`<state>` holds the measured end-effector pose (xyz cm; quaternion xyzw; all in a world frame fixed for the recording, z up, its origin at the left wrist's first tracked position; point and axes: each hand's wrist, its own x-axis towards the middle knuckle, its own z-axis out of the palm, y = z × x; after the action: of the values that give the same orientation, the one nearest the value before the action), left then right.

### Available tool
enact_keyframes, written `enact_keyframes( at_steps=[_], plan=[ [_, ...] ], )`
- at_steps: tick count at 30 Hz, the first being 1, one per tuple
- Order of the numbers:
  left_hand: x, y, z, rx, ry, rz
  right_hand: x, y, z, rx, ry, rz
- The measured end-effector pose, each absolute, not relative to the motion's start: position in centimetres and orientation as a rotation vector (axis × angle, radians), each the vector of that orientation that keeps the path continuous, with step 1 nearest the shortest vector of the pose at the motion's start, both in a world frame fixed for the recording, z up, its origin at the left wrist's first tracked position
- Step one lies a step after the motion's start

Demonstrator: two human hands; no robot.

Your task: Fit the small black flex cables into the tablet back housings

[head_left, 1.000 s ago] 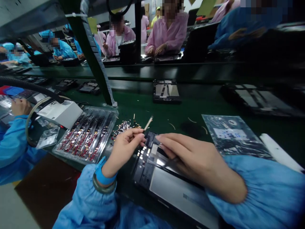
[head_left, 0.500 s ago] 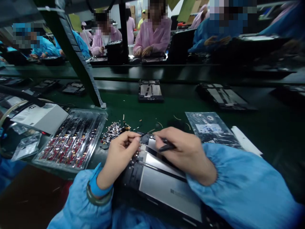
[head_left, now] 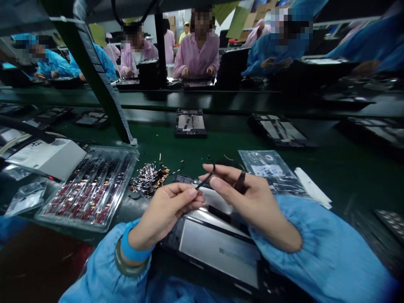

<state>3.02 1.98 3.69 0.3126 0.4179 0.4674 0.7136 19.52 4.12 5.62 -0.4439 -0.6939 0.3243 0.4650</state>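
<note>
Both hands, left [head_left: 167, 210] and right [head_left: 249, 198], pinch 1 thin strip [head_left: 205, 180]; parts tray [head_left: 90, 185] lies left.

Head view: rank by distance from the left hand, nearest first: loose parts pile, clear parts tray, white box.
From the left hand:
1. Loose parts pile, just beyond its fingers.
2. Clear parts tray, to its left.
3. White box, far left, past the tray.

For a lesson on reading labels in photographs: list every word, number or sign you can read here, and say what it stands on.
None can be read.
Label on the silver bag: print too blurred.
White box: dark marks, too small.
Grey panel of the open device: a small line of print, too small.
</note>
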Motion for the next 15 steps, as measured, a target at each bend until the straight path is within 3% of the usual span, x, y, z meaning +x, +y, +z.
enact_keyframes(
  at_steps=[3,7,15],
  plan=[
    [3.2,1.5,3.3,1.080,1.146,1.247,19.1,3.8,5.6,-1.043,-1.684,0.728],
    [3.3,0.7,3.3,1.735,1.354,1.628,18.5,3.1,4.9,-0.918,-1.929,0.323],
    [3.3,0.3,3.1,2.038,1.443,1.657,18.1,2.2,4.4,-0.791,-2.207,-0.031]
  ],
)
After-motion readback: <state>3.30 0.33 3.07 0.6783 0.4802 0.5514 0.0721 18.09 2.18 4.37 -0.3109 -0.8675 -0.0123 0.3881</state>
